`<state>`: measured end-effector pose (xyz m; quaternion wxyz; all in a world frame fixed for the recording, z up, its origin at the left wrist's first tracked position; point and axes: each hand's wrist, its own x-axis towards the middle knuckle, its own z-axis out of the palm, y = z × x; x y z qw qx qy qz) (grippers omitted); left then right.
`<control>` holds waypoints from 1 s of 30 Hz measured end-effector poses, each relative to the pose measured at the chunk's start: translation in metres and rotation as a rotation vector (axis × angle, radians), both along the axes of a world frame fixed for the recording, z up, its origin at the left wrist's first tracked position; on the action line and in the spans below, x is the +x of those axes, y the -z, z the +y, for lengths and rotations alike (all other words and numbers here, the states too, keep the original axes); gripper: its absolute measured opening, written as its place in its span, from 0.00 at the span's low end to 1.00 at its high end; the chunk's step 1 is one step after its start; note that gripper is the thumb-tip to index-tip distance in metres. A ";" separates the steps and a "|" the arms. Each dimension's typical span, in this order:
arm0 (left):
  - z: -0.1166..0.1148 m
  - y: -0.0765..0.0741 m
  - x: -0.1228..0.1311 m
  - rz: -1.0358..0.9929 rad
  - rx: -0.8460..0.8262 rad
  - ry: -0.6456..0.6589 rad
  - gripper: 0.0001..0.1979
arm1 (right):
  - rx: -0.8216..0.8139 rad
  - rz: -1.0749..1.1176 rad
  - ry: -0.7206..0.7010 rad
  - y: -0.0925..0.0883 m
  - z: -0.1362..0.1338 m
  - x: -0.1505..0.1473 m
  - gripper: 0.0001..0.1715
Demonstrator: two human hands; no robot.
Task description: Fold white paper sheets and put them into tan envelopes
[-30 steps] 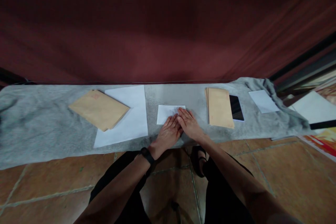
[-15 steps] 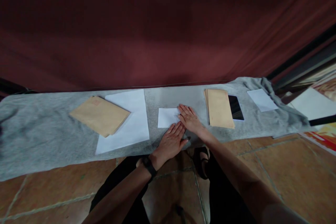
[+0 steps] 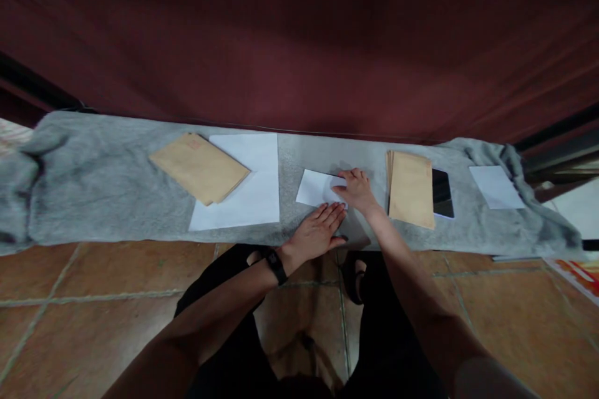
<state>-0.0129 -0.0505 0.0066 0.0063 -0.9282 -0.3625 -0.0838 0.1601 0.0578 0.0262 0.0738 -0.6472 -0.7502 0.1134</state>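
A small white sheet of paper lies at a slight slant on the grey cloth in front of me. My left hand rests flat with fingers stretched out, their tips on the sheet's near edge. At the sheet's right end, my right hand has its fingers bent around the paper, thumb pointing left across it. That end of the sheet is partly hidden by the hand.
Brown envelopes lie on large white paper to the left. Another stack of brown envelopes partly covers a dark phone on the right. Farther right is a white sheet. The grey cloth covers the narrow surface against a dark red curtain.
My right hand has gone from lying flat to bent fingers at the paper's right end. The sheet has turned slightly. The camera view has shifted; my left hand stays flat.
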 end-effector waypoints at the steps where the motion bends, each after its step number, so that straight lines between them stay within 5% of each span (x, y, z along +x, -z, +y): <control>1: 0.000 0.001 0.000 -0.001 0.003 0.000 0.35 | 0.008 0.001 0.013 0.000 0.001 0.000 0.24; 7: -0.003 0.002 -0.003 -0.005 0.005 0.005 0.35 | 0.051 0.034 0.037 0.005 0.004 0.003 0.13; 11: -0.003 0.000 -0.003 0.017 0.021 0.011 0.36 | 0.102 0.263 -0.029 -0.001 0.007 0.004 0.09; 16: -0.001 -0.025 -0.005 0.006 0.099 0.059 0.32 | 0.370 0.585 -0.065 -0.027 0.002 0.001 0.12; 21: 0.010 -0.049 -0.010 -0.117 0.080 -0.117 0.34 | 0.335 0.414 -0.186 -0.029 -0.022 0.005 0.18; 30: 0.018 -0.015 -0.010 -0.110 -0.091 -0.354 0.29 | 0.114 0.118 -0.563 0.000 -0.070 0.020 0.17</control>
